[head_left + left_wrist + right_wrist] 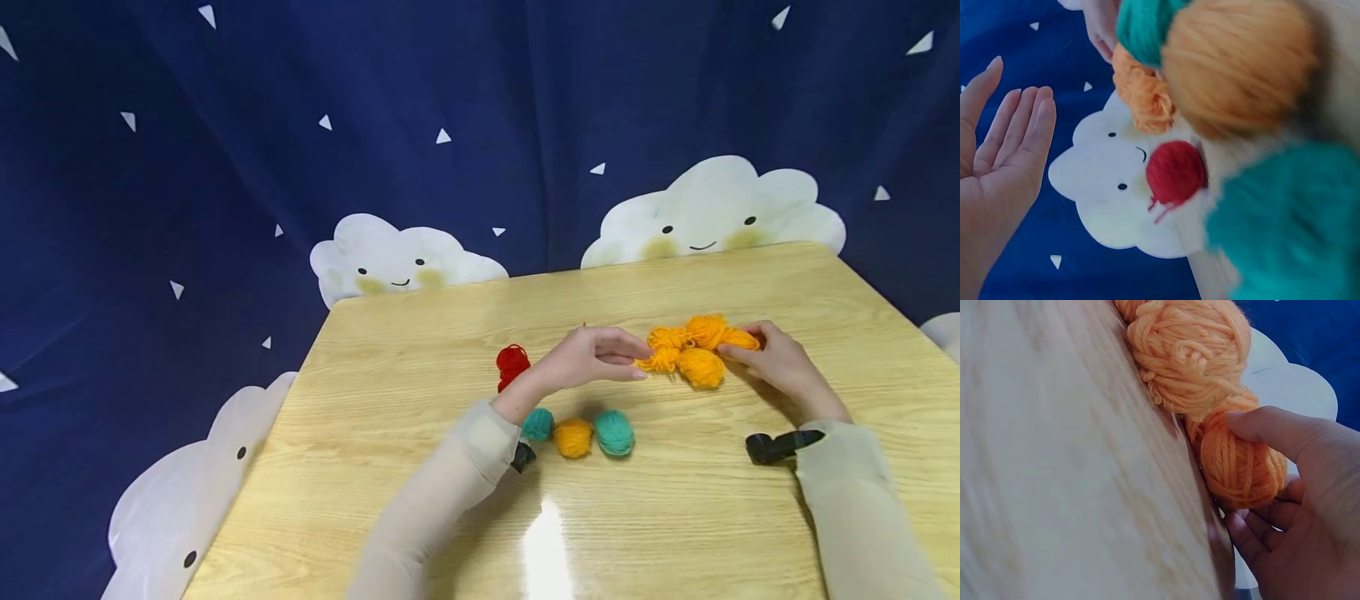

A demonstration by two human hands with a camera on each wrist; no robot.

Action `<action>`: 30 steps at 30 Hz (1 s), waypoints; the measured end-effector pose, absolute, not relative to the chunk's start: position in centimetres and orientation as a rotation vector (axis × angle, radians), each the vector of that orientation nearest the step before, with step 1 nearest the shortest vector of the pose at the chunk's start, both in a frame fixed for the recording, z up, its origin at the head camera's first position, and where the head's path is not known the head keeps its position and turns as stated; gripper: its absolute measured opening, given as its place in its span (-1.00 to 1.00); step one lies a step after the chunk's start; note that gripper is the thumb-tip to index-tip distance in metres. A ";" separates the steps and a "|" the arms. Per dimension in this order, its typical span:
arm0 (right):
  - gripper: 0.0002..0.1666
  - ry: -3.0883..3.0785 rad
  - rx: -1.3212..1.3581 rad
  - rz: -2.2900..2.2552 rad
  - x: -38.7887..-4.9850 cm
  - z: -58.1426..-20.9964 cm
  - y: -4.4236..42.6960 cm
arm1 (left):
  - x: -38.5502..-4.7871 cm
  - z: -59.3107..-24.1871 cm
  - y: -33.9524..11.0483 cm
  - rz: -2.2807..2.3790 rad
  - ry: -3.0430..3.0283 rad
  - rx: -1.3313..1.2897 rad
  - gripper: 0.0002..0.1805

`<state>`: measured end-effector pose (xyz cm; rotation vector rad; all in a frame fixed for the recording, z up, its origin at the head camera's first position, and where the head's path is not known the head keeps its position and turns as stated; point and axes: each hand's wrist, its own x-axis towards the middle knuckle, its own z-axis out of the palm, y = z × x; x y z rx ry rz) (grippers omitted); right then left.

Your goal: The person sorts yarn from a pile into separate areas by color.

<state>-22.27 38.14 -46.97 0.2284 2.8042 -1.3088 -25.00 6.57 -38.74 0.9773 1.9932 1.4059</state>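
My right hand [783, 365] grips an orange yarn ball [1241, 456] at the right end of a cluster, thumb on top and fingers curled beneath. Against it lies a bigger orange yarn ball [701, 367], with looser orange yarn [663, 337] to the left. My left hand [592, 357] reaches to that cluster's left side. In the left wrist view its fingers [1025, 128] are straight and the palm holds nothing. Whether its fingertips touch the loose yarn cannot be told.
Below the left hand sit a teal ball [537, 425], a single orange ball [573, 438] and another teal ball [614, 432] in a row. Red yarn [513, 363] lies behind the left wrist, partly hidden. The wooden table [405, 350] ends at a blue curtain [420, 75].
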 end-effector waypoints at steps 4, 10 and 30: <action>0.00 2.810 0.230 -1.296 -22.3 -47.1 38.4 | -24.6 -39.2 4.6 1.416 1.984 0.927 -0.62; -0.01 2.813 0.196 -1.289 -22.2 -47.2 38.6 | -24.1 -40.3 2.0 1.298 2.104 0.993 -0.58; -0.02 2.808 0.218 -1.303 -22.4 -47.4 38.5 | -22.6 -41.9 -0.9 0.662 2.368 1.275 -0.51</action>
